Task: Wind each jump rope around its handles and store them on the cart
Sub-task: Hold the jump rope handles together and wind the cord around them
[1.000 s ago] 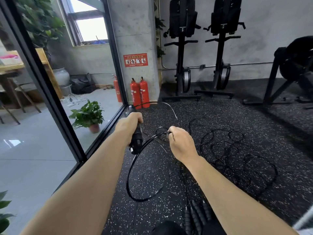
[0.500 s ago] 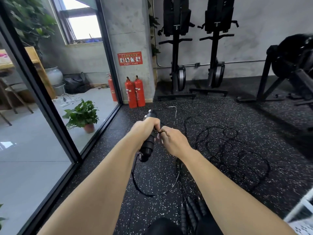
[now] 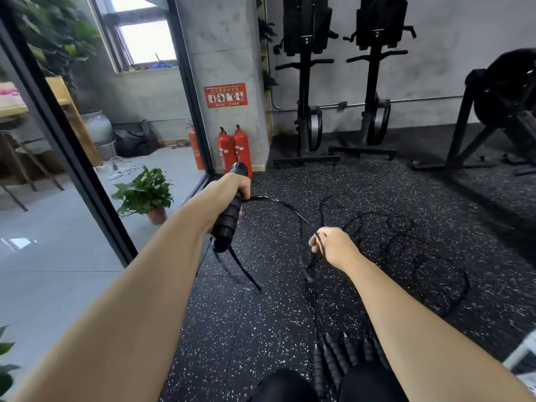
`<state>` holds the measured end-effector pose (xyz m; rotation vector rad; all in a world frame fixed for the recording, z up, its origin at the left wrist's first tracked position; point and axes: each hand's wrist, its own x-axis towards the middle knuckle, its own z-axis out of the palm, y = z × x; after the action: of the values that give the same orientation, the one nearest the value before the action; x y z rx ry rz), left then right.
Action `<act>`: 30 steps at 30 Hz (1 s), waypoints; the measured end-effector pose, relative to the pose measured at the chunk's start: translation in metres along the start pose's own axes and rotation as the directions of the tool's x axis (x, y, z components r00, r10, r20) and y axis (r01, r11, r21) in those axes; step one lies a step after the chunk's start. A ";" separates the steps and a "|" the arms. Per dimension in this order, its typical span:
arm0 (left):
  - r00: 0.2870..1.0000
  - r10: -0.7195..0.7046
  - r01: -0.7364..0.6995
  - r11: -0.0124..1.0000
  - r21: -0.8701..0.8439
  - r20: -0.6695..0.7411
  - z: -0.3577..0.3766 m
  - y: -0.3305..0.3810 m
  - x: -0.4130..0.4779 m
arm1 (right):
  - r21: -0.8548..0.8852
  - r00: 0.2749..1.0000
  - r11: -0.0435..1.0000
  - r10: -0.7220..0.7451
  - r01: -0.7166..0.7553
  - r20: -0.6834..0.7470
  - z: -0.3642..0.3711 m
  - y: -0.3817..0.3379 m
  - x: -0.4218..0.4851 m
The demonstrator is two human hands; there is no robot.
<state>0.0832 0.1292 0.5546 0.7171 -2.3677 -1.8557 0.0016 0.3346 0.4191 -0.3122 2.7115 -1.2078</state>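
My left hand (image 3: 230, 190) grips the black jump rope handles (image 3: 229, 219), held upright and tilted, in front of me. A black rope (image 3: 278, 203) arcs from the handles to my right hand (image 3: 333, 246), which pinches it lower and to the right. A loose end of rope hangs below the handles. More black ropes (image 3: 406, 245) lie tangled on the speckled floor to the right. Several other black handles (image 3: 342, 355) lie on the floor near my knees. A white corner (image 3: 522, 358) at the bottom right edge may be the cart.
A glass wall with a black frame (image 3: 87, 181) runs along the left. Two red fire extinguishers (image 3: 235, 149) stand at the concrete pillar. Rowing machines (image 3: 307, 111) stand upright at the back wall, and a black exercise machine (image 3: 499, 111) sits at the right.
My hands were together at the handles half a second ago. Now my right hand has pulled away down and right with the rope, and my left hand has lifted the handles higher.
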 end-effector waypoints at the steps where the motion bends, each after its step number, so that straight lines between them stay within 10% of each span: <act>1: 1.000 -0.006 0.006 1.000 0.007 0.000 0.000 -0.001 0.001 | 0.046 1.000 0.999 -0.006 0.008 -0.026 -0.002 -0.006 0.002; 8: 1.000 -0.012 0.011 0.997 0.076 0.007 0.005 -0.012 0.010 | 0.047 0.946 0.979 -0.179 0.199 -0.269 -0.024 -0.057 0.000; 16: 1.000 -0.013 0.014 0.996 0.083 -0.005 0.022 -0.025 0.027 | -0.298 0.905 0.854 -0.405 0.426 0.133 0.008 -0.097 0.014; 30: 0.995 0.039 -0.086 0.784 0.614 0.090 0.009 -0.039 0.101 | -0.634 0.989 0.766 0.012 -0.103 -0.146 -0.017 -0.009 0.135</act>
<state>0.0031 0.0919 0.4911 0.5872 -3.0291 -1.0579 -0.1313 0.3075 0.4294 -0.2206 3.1457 -0.2353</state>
